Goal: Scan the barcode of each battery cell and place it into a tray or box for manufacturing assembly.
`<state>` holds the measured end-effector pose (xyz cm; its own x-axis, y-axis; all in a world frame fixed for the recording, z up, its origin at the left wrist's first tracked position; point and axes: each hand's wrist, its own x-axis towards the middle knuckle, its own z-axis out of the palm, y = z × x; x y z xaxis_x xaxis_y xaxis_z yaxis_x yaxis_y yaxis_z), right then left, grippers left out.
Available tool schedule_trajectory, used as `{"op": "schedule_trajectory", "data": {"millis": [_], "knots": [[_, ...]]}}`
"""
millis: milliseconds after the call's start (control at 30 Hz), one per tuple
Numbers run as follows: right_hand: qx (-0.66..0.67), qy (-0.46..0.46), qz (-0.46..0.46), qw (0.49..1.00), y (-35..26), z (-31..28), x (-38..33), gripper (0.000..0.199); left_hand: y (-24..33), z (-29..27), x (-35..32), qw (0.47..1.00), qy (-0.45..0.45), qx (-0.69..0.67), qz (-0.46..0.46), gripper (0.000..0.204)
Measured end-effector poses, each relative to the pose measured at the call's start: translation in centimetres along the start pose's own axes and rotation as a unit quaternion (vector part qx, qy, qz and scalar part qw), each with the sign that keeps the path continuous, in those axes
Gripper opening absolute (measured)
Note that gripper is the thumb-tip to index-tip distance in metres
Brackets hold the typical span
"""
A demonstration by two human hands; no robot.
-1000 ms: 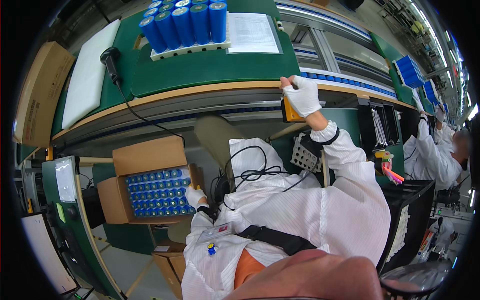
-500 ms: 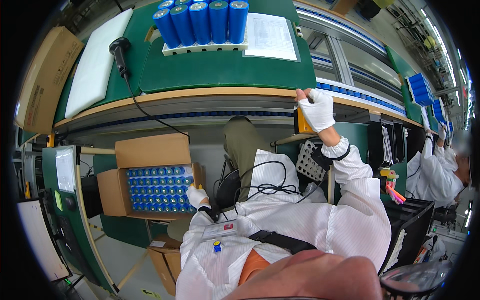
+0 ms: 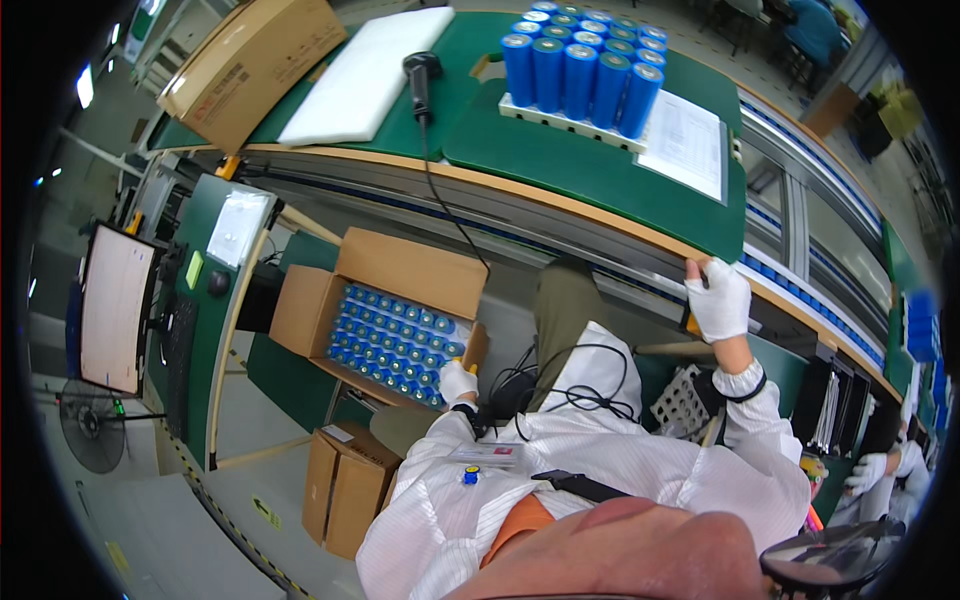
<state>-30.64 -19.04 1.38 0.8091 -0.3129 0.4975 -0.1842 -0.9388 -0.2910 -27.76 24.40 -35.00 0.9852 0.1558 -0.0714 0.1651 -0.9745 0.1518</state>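
Note:
My left hand (image 3: 458, 381), in a white glove, sits at the near right corner of an open cardboard box (image 3: 300, 310) filled with upright blue cylindrical cells (image 3: 392, 338). Whether it holds a cell I cannot tell. My right hand (image 3: 718, 300), also gloved, grips the front edge of the workbench (image 3: 560, 205) with its fingers curled over the green mat (image 3: 580, 170). On that mat a white tray carries several tall blue cells (image 3: 580, 72) beside a printed paper sheet (image 3: 690, 140).
A black handheld scanner (image 3: 420, 72) with its cable, a white foam slab (image 3: 365, 72) and a closed cardboard box (image 3: 250, 62) lie on the bench. Left: a monitor (image 3: 115, 305) and a fan (image 3: 95, 430). A small carton (image 3: 345, 490) stands on the floor. A co-worker's gloved hand (image 3: 865, 470) is far right.
The view has swung so bench and box sit further right and lower. My right hand stays on the bench edge and my left hand stays at the box corner.

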Motion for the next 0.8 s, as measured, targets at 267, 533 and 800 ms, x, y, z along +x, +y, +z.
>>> {"op": "schedule_trajectory", "data": {"millis": [267, 533, 800], "knots": [[-0.094, -0.036, -0.062, 0.993, -1.0, -0.1, -0.5, 0.025, -0.1, 0.3, 0.1, 1.0, -0.011, 0.003, -0.014, 0.035], [-0.155, -0.147, -0.07, 0.974, -1.7, -0.2, 0.0, 0.029, 0.3, -0.5, -0.3, 0.999, -0.02, 0.01, -0.025, 0.038], [-0.174, -0.22, -0.139, 0.95, -1.9, 0.0, 0.1, 0.035, 0.6, -1.5, -0.6, 0.999, -0.026, -0.009, -0.034, 0.052]]}}
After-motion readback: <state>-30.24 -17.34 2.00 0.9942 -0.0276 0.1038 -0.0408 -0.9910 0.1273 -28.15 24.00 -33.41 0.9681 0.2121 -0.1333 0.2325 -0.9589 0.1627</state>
